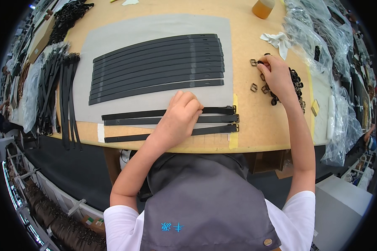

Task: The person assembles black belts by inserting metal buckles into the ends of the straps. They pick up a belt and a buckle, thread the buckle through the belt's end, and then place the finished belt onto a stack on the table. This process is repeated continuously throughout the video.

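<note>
My right hand [275, 77] pinches a small black loop [260, 62] at the edge of a pile of black loops [296, 83] on the right of the table. A square metal buckle [253, 62] is just left of its fingertips, and another loose buckle [254, 87] lies nearer to me. With fingers curled, my left hand [181, 113] rests over the upper black belt strap [134, 114]; whatever its fingertips grip is hidden. Below it are a middle strap [134, 121] and a lower strap [127, 138], all three with buckles at their right ends.
Several flat dark straps [155, 69] lie side by side on a grey sheet [155, 24]. Bundled straps [67, 92] hang over the table's left edge. A jar of amber liquid [262, 8], a white cloth [278, 42] and clear plastic bags [318, 37] stand or lie right.
</note>
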Tool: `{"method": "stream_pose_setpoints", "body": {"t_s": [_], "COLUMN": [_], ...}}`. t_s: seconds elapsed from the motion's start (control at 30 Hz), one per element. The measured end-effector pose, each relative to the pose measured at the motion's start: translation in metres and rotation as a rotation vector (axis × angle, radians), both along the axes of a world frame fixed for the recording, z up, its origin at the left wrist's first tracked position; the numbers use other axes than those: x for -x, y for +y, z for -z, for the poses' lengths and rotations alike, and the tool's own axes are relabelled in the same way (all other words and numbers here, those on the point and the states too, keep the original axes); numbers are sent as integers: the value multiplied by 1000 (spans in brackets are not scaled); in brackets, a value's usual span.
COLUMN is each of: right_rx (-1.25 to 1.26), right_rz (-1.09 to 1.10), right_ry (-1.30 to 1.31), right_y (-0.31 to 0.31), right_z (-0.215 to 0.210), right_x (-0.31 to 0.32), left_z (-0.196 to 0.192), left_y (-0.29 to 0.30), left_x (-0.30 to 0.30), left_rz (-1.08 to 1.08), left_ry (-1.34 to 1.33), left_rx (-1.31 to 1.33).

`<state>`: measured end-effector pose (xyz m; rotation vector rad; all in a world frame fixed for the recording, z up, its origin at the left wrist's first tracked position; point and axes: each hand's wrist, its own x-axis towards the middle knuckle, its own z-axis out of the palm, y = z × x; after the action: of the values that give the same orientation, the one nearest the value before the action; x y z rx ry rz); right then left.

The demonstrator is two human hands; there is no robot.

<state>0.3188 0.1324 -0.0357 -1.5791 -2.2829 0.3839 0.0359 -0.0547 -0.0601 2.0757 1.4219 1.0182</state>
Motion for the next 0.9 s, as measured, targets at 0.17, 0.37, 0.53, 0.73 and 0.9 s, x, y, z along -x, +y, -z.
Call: {"method": "stream_pose_setpoints", "body": {"t_s": [0.17, 0.37, 0.53, 0.73, 0.9], "right_rx": [168, 620, 914, 983, 1001], "right_rz": [47, -131, -5, 6, -21], "right_ry": [148, 851, 1007, 1135, 1224], "right_y": [-10, -44, -71, -82, -86], "right_z": [-9, -5, -9, 8, 5], "right_x": [8, -1, 1, 5, 13], "left_z": [-9, -21, -16, -36, -58], "left_y": [6, 49, 49, 52, 49], "left_x": [8, 8, 3, 8, 5], "left_rz": [33, -80, -66, -28, 7], "left_ry": [100, 224, 203, 40, -197], "left_rx": [105, 21, 245, 395, 363]}}
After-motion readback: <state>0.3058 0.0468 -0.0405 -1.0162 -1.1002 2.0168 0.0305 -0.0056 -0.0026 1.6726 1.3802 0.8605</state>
